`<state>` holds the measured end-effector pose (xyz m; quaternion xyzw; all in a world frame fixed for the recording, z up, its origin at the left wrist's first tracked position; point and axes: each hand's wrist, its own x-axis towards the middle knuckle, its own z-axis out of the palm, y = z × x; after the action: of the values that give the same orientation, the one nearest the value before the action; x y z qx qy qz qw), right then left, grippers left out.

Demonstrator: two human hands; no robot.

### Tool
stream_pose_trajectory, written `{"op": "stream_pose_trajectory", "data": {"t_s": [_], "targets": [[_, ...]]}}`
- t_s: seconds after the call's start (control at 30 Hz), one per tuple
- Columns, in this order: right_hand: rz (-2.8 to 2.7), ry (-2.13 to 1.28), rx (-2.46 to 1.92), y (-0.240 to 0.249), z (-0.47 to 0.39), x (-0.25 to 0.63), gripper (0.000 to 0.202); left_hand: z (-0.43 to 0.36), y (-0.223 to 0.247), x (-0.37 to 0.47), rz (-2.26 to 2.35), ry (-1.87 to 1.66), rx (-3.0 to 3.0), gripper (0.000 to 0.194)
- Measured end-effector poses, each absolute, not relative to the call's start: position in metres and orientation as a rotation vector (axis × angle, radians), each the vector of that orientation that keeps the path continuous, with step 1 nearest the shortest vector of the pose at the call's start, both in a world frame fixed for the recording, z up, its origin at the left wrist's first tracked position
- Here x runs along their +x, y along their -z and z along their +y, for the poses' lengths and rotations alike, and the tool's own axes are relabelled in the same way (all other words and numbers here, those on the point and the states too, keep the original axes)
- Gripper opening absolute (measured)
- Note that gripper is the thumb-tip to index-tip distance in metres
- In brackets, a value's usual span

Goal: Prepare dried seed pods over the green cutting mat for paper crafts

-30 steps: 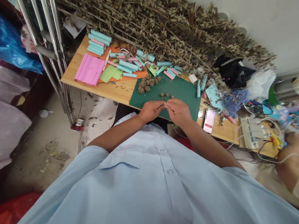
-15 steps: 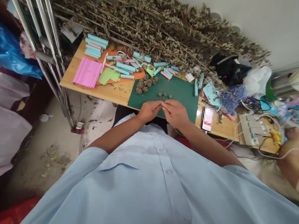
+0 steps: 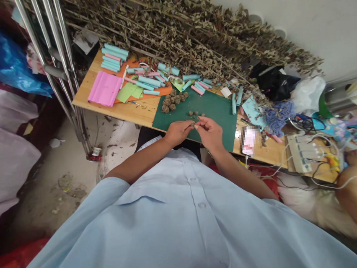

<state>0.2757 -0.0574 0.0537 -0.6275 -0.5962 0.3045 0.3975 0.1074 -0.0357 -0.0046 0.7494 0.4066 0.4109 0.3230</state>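
Observation:
Over the near edge of a green cutting mat (image 3: 217, 109), my left hand (image 3: 178, 133) and my right hand (image 3: 210, 133) meet fingertip to fingertip. Both are closed in a pinch around a small brownish-green piece (image 3: 192, 124), mostly hidden by the fingers; its kind I cannot make out. Just beyond the fingertips lie several small brown balls (image 3: 191, 113). A heap of larger, rough brown balls (image 3: 172, 102) rests at the mat's far left.
Blue and pink paper rolls (image 3: 150, 81), a pink paper sheet (image 3: 105, 89) and a phone (image 3: 249, 142) lie on the wooden table (image 3: 145, 114). Dried leafy stalks (image 3: 168, 29) line the back. Metal crutches (image 3: 61, 69) stand left. A power strip (image 3: 298, 154) and another person's arm (image 3: 353, 180) are at right.
My right hand has turned and its fingers have lifted a little, showing more of the small piece. My left hand has stayed nearly still. The other person's arm has shifted slightly.

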Motion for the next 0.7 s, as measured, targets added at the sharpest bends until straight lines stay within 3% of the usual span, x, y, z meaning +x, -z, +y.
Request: {"op": "stream_pose_trajectory", "data": {"t_s": [0.53,0.7], "targets": [[-2.489,-0.087,-1.274,-0.089,-0.061,0.286,0.035,-0.034,0.006,0.107,1.019,-1.096,1.966,0.028],[-2.663,-0.047,-1.253,-0.096,-0.051,0.284,0.033,-0.035,0.009,0.108,1.011,-1.123,1.937,0.029]]}}
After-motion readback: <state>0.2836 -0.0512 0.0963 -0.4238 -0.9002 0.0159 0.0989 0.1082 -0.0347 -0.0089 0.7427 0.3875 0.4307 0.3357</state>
